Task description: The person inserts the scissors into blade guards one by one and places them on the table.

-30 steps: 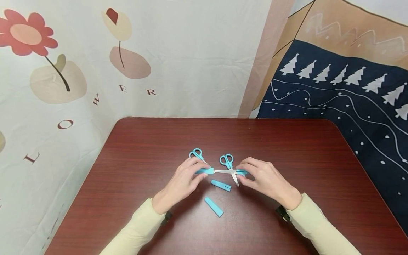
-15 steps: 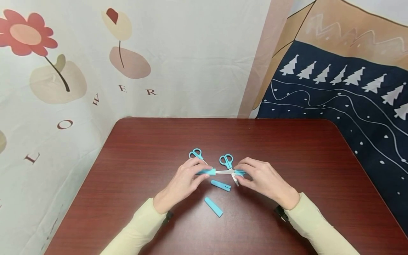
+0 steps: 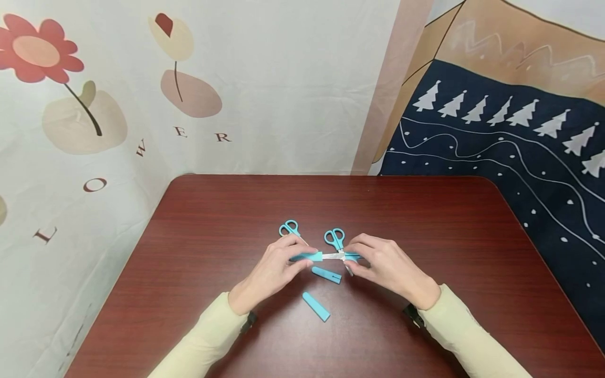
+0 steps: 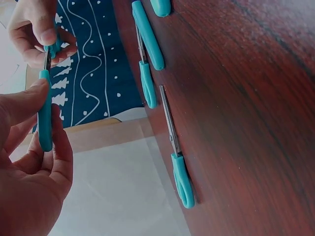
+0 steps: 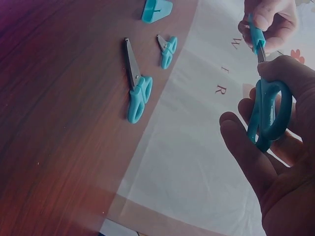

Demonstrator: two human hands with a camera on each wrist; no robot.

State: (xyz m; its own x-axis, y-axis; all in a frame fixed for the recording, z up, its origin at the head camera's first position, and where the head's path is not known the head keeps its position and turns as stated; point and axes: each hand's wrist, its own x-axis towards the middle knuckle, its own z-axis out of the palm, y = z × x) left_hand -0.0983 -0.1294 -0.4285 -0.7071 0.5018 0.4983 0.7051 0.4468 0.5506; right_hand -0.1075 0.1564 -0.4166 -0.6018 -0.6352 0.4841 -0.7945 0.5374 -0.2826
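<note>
My left hand pinches a light-blue scissors cover between thumb and fingers. In my right hand is a pair of scissors, gripped at its blue handles. The blades point left, their front part hidden inside the cover and a short length of metal showing between the hands. Both wrist views show cover and scissors raised off the table, in one line. Just behind the hands lie two more scissors with blue handles, the left pair and the right pair, both uncovered.
Two loose blue covers lie in front of the hands, a slotted one closer to them and another nearer the body. All lie on a dark red wooden table. Printed curtains hang behind its far edge.
The right hand has moved slightly left with the scissors and the left hand slightly right with the cover. Less of the blades now shows outside the cover.
</note>
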